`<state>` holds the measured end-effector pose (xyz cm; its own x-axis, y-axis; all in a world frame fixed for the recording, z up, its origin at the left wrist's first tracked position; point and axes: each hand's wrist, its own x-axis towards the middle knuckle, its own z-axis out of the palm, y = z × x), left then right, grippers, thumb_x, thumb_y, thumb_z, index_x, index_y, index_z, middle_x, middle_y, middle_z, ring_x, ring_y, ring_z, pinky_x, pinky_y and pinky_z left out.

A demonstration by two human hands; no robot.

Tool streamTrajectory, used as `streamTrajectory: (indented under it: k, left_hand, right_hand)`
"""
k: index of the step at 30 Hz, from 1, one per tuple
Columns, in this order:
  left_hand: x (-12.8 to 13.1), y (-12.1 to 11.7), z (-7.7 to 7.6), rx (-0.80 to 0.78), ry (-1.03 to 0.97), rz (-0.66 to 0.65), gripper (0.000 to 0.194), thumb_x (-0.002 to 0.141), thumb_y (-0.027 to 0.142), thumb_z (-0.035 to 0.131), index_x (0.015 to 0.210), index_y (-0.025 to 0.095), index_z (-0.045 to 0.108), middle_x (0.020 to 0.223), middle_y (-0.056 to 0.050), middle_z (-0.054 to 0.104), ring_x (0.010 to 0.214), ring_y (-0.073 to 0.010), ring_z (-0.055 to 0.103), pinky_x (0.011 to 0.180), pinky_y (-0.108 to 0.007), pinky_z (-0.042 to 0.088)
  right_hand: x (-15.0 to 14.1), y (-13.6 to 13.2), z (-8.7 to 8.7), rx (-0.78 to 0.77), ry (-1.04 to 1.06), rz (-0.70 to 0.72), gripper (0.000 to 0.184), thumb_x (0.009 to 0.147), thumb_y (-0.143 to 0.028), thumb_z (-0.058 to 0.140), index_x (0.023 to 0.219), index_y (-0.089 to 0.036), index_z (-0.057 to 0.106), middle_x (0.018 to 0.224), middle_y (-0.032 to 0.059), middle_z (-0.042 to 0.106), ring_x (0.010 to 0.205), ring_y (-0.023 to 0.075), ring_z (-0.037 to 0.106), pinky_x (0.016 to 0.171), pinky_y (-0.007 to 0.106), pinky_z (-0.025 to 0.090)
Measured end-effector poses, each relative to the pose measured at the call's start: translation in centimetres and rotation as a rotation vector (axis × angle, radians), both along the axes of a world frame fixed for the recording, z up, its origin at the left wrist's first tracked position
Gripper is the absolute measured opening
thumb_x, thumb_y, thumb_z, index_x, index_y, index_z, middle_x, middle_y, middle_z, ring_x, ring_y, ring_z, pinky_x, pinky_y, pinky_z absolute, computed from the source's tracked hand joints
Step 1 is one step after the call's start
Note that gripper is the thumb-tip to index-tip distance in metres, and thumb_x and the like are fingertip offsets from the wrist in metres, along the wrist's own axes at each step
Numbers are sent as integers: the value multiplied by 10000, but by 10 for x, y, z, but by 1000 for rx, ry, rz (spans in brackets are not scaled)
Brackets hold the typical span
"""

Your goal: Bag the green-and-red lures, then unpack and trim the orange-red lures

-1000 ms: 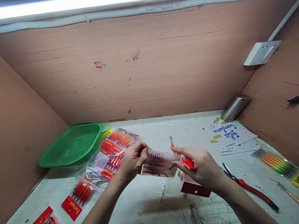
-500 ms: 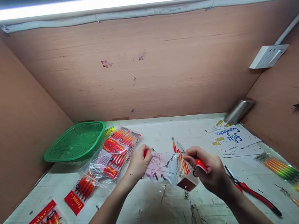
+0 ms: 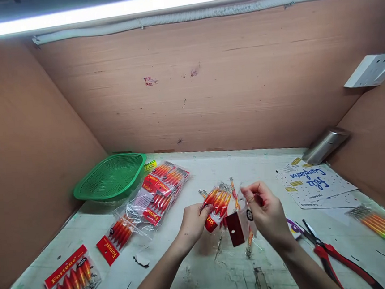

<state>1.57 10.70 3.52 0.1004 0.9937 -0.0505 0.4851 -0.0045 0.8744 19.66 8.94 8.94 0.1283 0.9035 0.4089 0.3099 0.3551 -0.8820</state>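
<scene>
My left hand [image 3: 196,220] is closed on a pack of fishing lures [image 3: 220,201], red to orange with a red card end. Just to the right, my right hand [image 3: 267,207] pinches the upper edge of a clear plastic packet [image 3: 245,218] with a dark red card header. Whether anything is inside that packet I cannot tell. Behind and below the two packs, loose orange lures [image 3: 249,240] with hooks lie on the table, partly covered. A second loose lure [image 3: 232,186] shows above the packs.
At left are a green basket [image 3: 112,194], a big clear bag of lure packs [image 3: 161,190] and two packs [image 3: 74,280] [image 3: 115,239]. Red-handled pliers [image 3: 337,253], printed cards [image 3: 314,185], a metal cylinder [image 3: 326,145] and a green-yellow lure pack [image 3: 384,224] lie at right.
The printed packet between my hands has turned over and come apart into a lure pack in the left hand and a clear packet in the right. The view has swung left.
</scene>
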Motion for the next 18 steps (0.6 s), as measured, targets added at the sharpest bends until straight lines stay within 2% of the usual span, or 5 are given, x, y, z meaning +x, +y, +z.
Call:
streamTrajectory:
  k: [4,6,9,14,18]
  left_hand:
    - [-1,16,-5,-33,70,98,264,785,335,577,602,148,612,470,13,521,507,-163,520,504,-251,352]
    - [-4,13,3,-9,65,139,238,760,330,634,858,116,668,578,4,607,541,-157,557,514,-238,388]
    - [-27,-4,21,82,60,243,511,790,377,628,1229,132,534,881,-53,690,658,-153,624,577,-232,461]
    - [-134,-52,41,169,253,699,278,825,398,422,938,180,552,939,-118,627,870,-245,620,810,-364,497]
    - [-238,-99,38,27,439,996,187,645,414,531,665,238,472,838,-152,614,1035,-422,573,960,-564,389]
  right_hand:
    - [-21,-15,-14,74,-98,212,272,916,-417,528,747,-210,580,625,-3,583,510,132,505,508,256,404]
    - [-22,-9,-17,-16,88,103,294,865,-473,602,742,-207,585,610,-17,559,512,125,488,496,243,400]
    - [-11,19,-18,-185,404,-71,420,710,-587,727,742,-198,573,577,-50,507,488,101,443,450,216,376]
    - [-3,59,-13,-294,553,12,548,497,-629,820,634,-203,502,506,-83,434,420,73,392,377,202,334]
    - [-2,66,-2,-340,620,67,559,426,-550,872,562,-205,454,479,-91,387,396,46,327,337,187,287]
